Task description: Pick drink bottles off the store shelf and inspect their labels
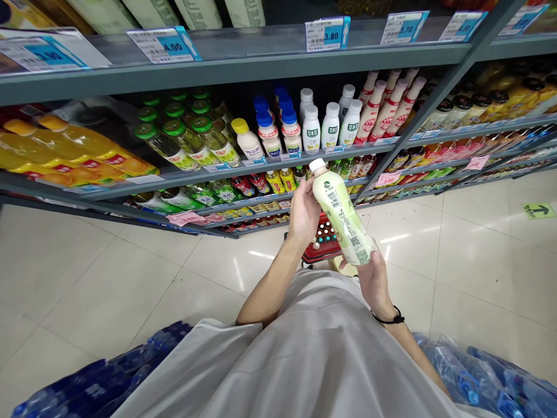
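Observation:
A pale green drink bottle (343,217) with a white cap is held tilted in front of me, barcode label facing up. My left hand (303,213) is curled round its upper part near the neck. My right hand (372,278), with a black band on the wrist, grips the bottle's base from below. Under the hands a red shopping basket (321,247) sits on the floor with bottle caps showing inside.
Grey store shelves (270,168) hold rows of drinks: orange juice bottles (78,151) at left, green-capped bottles (187,136), white milk bottles (331,125). Price tags (326,33) line the top shelf edge. Shrink-wrapped water packs (478,377) lie at the bottom corners. The tile floor (478,255) stretches right.

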`<state>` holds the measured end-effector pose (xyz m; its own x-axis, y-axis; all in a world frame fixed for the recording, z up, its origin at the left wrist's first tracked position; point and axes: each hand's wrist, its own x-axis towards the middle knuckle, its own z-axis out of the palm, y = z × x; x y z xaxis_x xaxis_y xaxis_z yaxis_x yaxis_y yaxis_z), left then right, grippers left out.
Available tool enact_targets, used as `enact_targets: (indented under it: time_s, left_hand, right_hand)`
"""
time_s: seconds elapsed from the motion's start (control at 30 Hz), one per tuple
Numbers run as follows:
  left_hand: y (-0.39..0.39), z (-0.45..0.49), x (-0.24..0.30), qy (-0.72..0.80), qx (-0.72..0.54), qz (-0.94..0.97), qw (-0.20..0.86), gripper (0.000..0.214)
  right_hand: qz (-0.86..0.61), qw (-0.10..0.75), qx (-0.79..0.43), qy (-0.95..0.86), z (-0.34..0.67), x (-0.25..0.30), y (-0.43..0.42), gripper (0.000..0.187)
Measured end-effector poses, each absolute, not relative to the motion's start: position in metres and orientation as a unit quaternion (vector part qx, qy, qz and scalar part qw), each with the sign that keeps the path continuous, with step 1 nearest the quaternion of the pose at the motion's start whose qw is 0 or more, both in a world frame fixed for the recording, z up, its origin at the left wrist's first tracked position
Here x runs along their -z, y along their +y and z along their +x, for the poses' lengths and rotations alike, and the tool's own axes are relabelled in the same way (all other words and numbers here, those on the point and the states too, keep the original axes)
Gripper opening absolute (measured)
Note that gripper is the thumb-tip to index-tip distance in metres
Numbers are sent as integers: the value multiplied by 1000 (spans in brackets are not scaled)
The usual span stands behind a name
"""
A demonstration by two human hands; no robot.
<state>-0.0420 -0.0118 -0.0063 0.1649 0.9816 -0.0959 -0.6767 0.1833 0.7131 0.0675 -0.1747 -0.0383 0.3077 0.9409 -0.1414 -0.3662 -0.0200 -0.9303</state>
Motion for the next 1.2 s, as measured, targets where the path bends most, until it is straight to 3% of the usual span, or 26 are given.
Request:
enact_targets:
  time_s: [0.17, 0.43, 0.53, 0.6, 0.7, 0.77, 0.87, 1.0, 1.2]
  left_hand:
    - [-11, -48, 0, 212, -567, 278, 746, 51]
    - [-16, -48, 5, 225, -549, 246, 766, 46]
    - [-16, -46, 3, 266, -562, 221, 751, 44]
    - [-14, -43, 2, 281, -562, 209, 749, 43]
    - [-12, -40, 1, 265, -556, 205, 761, 43]
    - [-11, -38, 3, 245, -558, 207, 766, 41]
    - [-10, -38, 5, 222, -546, 206, 781, 42]
    - [-10, -41, 10, 213, -539, 192, 792, 46]
    - [-5, -43, 16, 223, -536, 118, 806, 25]
  right_hand:
    - [-559, 673, -338, -348, 76, 39, -172, 73]
    - [-547, 586, -129, -584, 99, 32, -178, 79]
    - [-545, 632, -191, -518, 92, 31, -174, 78]
    - [-527, 660, -326, -424, 86, 28, -172, 80]
    - [-451, 613, -569, -312, 81, 25, -171, 75]
    - [-438, 583, -625, -280, 81, 25, -171, 70]
    - [-487, 611, -556, -282, 81, 28, -172, 59]
    - [-526, 650, -452, -310, 80, 36, -169, 59]
    - [-547, 643, -406, -349, 70, 41, -168, 69]
